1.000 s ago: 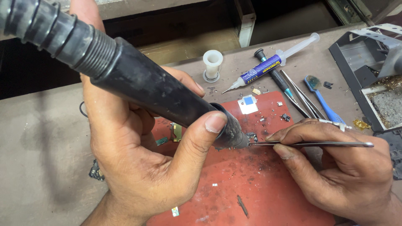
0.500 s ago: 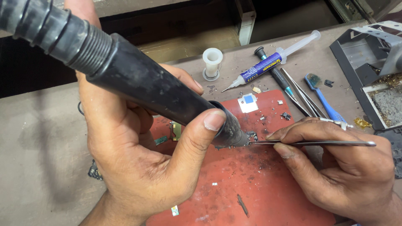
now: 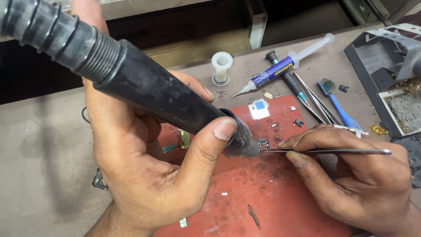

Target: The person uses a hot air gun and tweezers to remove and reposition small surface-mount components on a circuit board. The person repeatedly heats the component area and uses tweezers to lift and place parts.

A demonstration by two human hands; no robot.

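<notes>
The left hand [image 3: 144,166] is wrapped around a thick black hot-air handpiece [image 3: 166,103], thumb pressed along its barrel, with a ribbed hose running off to the upper left. Its nozzle points down at a tiny dark chip [image 3: 263,143] lying on a red work mat [image 3: 272,206]. The right hand [image 3: 364,180] pinches slim metal tweezers [image 3: 324,151] between thumb and forefinger, held almost level, their tips meeting the chip just beside the nozzle.

Compared with half a second and a second earlier, almost nothing has changed: both hands keep the same grip and the nozzle and tweezer tips stay at the same spot on the mat.

The mat is scorched and dotted with small parts, among them a small white square with a blue centre [image 3: 259,108]. It lies on a grey-brown workbench [image 3: 39,145]. Behind the mat are a small white spool [image 3: 222,66], a syringe with a blue label [image 3: 283,66], a black-handled tool [image 3: 289,83], spare tweezers [image 3: 315,102] and a blue-handled tool [image 3: 337,105]. A grey metal tray [image 3: 372,57] sits at the right edge. Beyond the bench the space is dark.
</notes>
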